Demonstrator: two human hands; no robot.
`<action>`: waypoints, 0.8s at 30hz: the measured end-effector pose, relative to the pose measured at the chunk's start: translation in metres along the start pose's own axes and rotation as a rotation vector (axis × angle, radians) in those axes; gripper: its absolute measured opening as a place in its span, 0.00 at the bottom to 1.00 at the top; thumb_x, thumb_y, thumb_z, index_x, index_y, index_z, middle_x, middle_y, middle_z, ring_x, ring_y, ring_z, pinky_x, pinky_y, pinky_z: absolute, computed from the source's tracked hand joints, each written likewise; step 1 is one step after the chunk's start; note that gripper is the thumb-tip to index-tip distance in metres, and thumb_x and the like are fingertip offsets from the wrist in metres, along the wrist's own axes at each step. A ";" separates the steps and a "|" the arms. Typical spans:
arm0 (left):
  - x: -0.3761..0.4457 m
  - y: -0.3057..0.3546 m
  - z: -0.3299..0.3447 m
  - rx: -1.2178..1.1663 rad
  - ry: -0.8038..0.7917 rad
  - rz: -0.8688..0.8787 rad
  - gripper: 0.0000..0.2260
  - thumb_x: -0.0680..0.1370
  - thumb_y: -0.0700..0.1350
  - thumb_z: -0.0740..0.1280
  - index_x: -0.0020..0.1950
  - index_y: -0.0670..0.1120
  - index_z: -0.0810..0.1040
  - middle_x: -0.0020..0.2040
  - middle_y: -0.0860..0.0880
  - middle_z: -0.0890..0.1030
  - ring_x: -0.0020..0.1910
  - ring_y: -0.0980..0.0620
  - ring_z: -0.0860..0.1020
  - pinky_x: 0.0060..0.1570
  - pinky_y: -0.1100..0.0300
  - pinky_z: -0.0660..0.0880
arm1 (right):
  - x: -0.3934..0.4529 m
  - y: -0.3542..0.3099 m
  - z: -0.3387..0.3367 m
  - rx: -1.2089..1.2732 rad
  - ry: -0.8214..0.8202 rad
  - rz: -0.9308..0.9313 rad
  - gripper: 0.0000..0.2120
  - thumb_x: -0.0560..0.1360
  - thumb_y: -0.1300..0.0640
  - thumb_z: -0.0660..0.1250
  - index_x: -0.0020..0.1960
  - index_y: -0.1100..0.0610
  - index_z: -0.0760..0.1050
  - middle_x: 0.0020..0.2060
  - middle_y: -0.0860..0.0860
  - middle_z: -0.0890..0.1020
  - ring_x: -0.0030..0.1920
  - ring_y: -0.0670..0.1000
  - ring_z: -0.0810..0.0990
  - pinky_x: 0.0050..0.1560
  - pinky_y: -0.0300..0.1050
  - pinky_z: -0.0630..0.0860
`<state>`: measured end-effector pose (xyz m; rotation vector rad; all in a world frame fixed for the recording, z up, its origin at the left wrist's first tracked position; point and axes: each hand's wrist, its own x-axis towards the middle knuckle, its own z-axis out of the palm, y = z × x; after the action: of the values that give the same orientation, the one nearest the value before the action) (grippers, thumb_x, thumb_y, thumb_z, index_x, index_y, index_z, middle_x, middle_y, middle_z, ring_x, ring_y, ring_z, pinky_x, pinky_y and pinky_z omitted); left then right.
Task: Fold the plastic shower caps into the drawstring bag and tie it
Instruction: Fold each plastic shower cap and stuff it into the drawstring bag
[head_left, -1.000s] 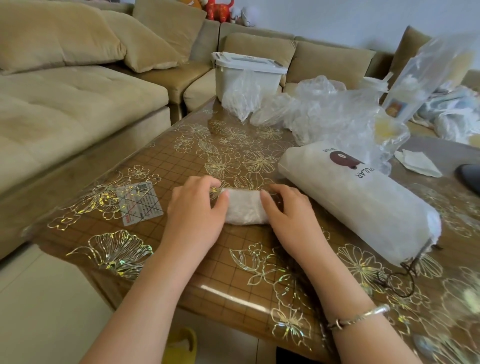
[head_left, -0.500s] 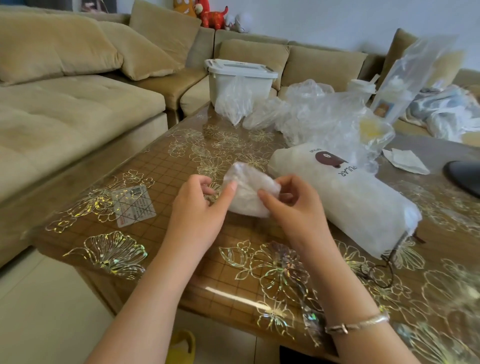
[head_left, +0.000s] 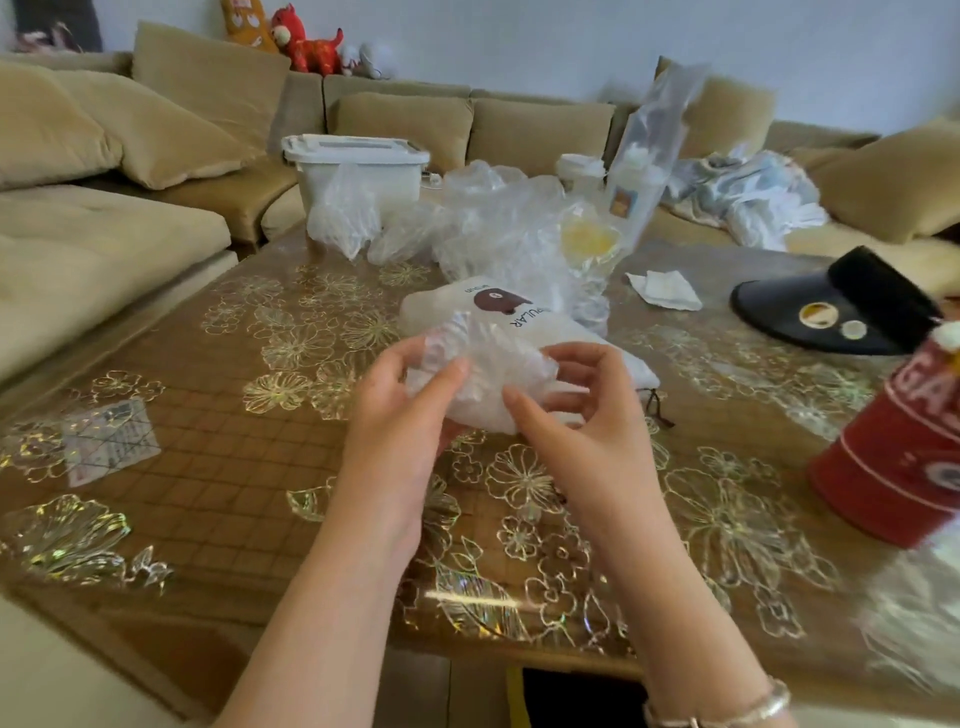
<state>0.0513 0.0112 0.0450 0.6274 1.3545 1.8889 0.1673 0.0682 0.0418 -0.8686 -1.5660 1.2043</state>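
A folded clear plastic shower cap (head_left: 483, 379) is held above the table, in front of me. My left hand (head_left: 400, 415) grips its left side with thumb and curled fingers. My right hand (head_left: 576, 415) pinches its right side. Just behind the cap lies the white drawstring bag (head_left: 498, 317) with a brown bear print, its dark cord (head_left: 657, 408) trailing on the table to the right. A heap of loose clear shower caps (head_left: 483, 228) sits further back on the table.
The table (head_left: 218, 457) has a glossy flower-patterned cover. A red can (head_left: 904, 452) stands at the right, a black visor (head_left: 831, 312) behind it, a white tissue (head_left: 665, 291) nearby. A white lidded bin (head_left: 358, 171) and beige sofa (head_left: 104, 234) lie behind and left.
Both hands have lifted the folded cap off the table and raised it toward the bag. The cap has loosened and looks less tightly folded. The view has shifted right.
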 end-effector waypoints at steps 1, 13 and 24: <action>-0.001 -0.001 0.004 0.009 -0.008 0.019 0.09 0.77 0.42 0.70 0.55 0.53 0.79 0.54 0.51 0.84 0.52 0.51 0.83 0.54 0.53 0.78 | -0.002 -0.002 -0.007 -0.087 0.024 -0.066 0.19 0.71 0.57 0.75 0.55 0.46 0.69 0.53 0.44 0.77 0.47 0.40 0.78 0.45 0.37 0.77; -0.010 -0.026 0.061 0.275 -0.315 0.214 0.14 0.78 0.47 0.70 0.62 0.56 0.76 0.60 0.54 0.79 0.57 0.59 0.78 0.55 0.65 0.75 | 0.001 0.000 -0.081 -0.075 -0.058 -0.158 0.20 0.76 0.72 0.62 0.54 0.48 0.65 0.48 0.54 0.80 0.29 0.48 0.74 0.24 0.38 0.67; -0.005 -0.064 0.080 0.992 0.006 0.613 0.18 0.72 0.52 0.73 0.53 0.50 0.68 0.49 0.55 0.68 0.49 0.54 0.70 0.49 0.57 0.72 | 0.014 0.029 -0.115 -0.250 0.166 0.101 0.17 0.74 0.74 0.57 0.45 0.52 0.71 0.39 0.43 0.76 0.25 0.44 0.75 0.29 0.48 0.77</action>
<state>0.1304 0.0675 0.0109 1.6666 2.2780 1.5029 0.2724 0.1223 0.0252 -1.1917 -1.5724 0.9896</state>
